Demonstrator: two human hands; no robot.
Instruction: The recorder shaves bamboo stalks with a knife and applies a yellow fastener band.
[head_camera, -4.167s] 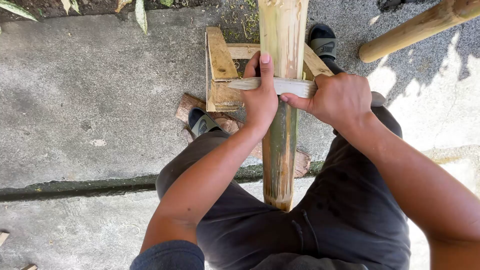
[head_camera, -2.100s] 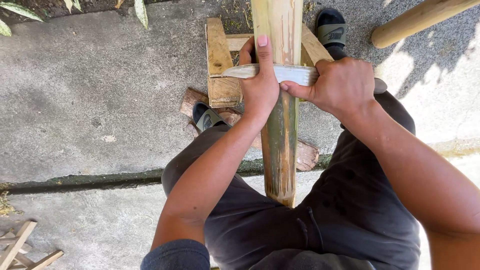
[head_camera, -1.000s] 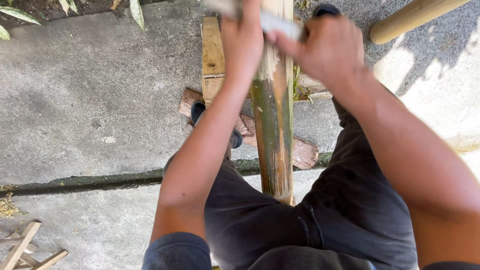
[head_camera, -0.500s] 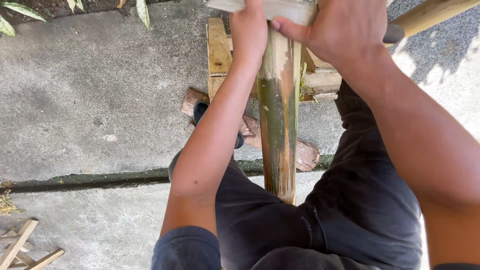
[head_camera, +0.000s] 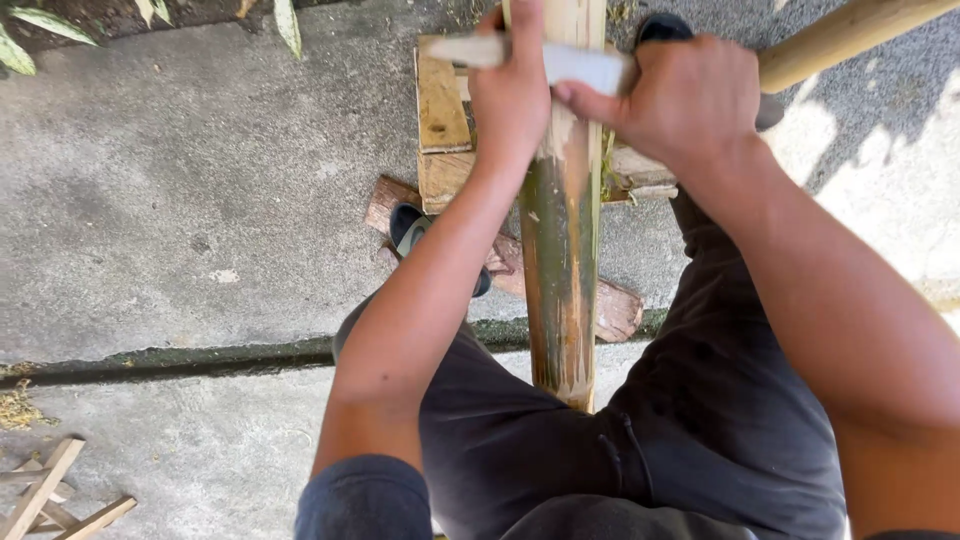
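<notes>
A thick bamboo pole (head_camera: 562, 250), green and partly scraped pale, runs from my lap away from me. A pale flat blade (head_camera: 585, 65) lies crosswise on it near the top of the view. My left hand (head_camera: 512, 95) is closed on the blade's left part, with its tip sticking out to the left. My right hand (head_camera: 685, 100) grips the blade's right end. Both hands sit on top of the pole, above a wooden frame (head_camera: 445, 120) on the ground.
A log (head_camera: 610, 305) lies across under the pole, beside my sandalled foot (head_camera: 412, 225). A second bamboo pole (head_camera: 850, 35) slants at the top right. Wooden sticks (head_camera: 55, 495) lie at the bottom left, and leaves edge the concrete's top left.
Both hands slid the blade away from me up the pole, then came back slightly toward me and down in the view. The pole stayed in place.
</notes>
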